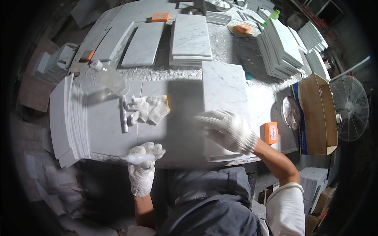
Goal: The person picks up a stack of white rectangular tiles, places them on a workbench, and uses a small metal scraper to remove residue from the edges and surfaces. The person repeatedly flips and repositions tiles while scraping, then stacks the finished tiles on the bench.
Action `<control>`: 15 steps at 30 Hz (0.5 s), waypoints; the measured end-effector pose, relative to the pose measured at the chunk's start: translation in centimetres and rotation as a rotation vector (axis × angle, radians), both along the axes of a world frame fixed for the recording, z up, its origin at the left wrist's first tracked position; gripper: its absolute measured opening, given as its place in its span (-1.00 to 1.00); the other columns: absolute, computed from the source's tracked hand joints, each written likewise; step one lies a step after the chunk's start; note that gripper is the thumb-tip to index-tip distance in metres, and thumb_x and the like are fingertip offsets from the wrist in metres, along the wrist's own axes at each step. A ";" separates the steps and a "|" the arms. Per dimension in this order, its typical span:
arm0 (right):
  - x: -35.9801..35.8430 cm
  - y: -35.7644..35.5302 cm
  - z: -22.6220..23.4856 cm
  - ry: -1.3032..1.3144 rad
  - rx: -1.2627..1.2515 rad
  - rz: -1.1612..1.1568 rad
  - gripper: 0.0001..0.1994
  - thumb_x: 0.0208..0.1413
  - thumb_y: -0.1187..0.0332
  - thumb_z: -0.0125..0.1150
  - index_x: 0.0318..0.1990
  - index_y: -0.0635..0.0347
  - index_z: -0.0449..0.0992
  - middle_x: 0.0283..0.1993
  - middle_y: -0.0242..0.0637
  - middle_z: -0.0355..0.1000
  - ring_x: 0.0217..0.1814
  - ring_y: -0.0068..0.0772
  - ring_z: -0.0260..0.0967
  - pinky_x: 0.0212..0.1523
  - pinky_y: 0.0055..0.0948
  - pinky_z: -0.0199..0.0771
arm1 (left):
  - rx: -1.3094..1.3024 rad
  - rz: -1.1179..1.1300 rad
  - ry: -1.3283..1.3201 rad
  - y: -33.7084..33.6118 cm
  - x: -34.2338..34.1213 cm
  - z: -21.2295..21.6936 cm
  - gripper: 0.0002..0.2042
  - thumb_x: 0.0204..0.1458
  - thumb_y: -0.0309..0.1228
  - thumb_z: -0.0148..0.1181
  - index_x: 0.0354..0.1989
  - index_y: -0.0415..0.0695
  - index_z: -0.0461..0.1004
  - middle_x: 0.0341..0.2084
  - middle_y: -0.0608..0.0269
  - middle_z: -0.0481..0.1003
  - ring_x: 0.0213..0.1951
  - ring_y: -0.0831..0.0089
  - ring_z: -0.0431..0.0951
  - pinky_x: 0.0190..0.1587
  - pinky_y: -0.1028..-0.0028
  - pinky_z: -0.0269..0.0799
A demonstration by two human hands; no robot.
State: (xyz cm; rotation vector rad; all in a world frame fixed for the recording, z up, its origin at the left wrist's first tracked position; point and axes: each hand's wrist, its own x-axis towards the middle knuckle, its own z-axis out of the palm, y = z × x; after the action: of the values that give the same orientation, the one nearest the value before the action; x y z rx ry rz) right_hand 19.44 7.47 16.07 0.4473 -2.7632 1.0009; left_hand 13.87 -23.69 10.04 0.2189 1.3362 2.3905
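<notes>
Both my hands wear white knitted gloves. My left hand (pixel 142 167), at the table's front edge, is closed around a small translucent white bottle (pixel 138 158) with a thin tip pointing left. Over the lower part of a grey-veined white marble tile (pixel 224 88) reaches my right hand (pixel 228 131). Motion smears its fingers, so whether they grip anything is hidden. A spare white glove (pixel 149 109) with a yellow-orange cuff edge lies flat between the hands and the far side. Beside it rests a slim pale stick-like tool (pixel 125 114) with a short crosspiece.
A clear bottle (pixel 111 80) stands at left, near upright stacked tiles (pixel 63 122). An orange box (pixel 271 133), a round dish (pixel 291 113) and an open cardboard box (pixel 318 114) are at right, before a fan (pixel 349 106). More marble tiles (pixel 191 37) lie behind.
</notes>
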 end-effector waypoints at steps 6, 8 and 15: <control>12.4 2.4 -3.0 -0.061 -0.441 -0.678 -0.63 0.37 0.31 0.17 0.18 0.41 0.51 -0.01 -0.15 0.57 -0.02 -0.37 0.55 0.05 -0.41 0.55 | -0.036 -0.221 0.210 3.5 -1.1 0.3 -0.47 0.14 0.02 0.33 -0.09 -0.27 0.44 -0.20 -0.01 0.60 -0.25 0.26 0.61 -0.25 0.39 0.49; 14.8 3.1 -4.6 -0.015 -0.529 -0.703 -0.58 0.36 0.25 0.22 0.20 0.40 0.50 -0.03 -0.16 0.57 -0.04 -0.38 0.54 0.02 -0.38 0.56 | -0.034 -0.222 0.183 5.1 -0.5 -1.3 -0.56 0.20 -0.13 0.28 0.03 -0.26 0.42 -0.15 0.01 0.58 -0.23 0.28 0.61 -0.21 0.39 0.53; 20.8 7.0 -6.9 0.085 -0.669 -0.963 -0.54 0.32 0.31 0.14 0.27 0.44 0.44 0.04 -0.10 0.56 0.03 -0.30 0.51 0.05 -0.36 0.54 | -0.457 -0.142 0.711 10.9 3.7 -6.9 -0.52 0.26 -0.34 0.17 0.33 -0.13 0.24 0.13 0.07 0.42 0.11 0.26 0.51 0.10 0.28 0.57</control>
State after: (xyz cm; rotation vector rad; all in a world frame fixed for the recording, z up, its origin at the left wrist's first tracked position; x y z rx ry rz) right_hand 40.21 14.47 9.19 -0.8172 -1.9302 1.3944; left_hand 17.62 -12.82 3.14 1.0546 2.0374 1.8731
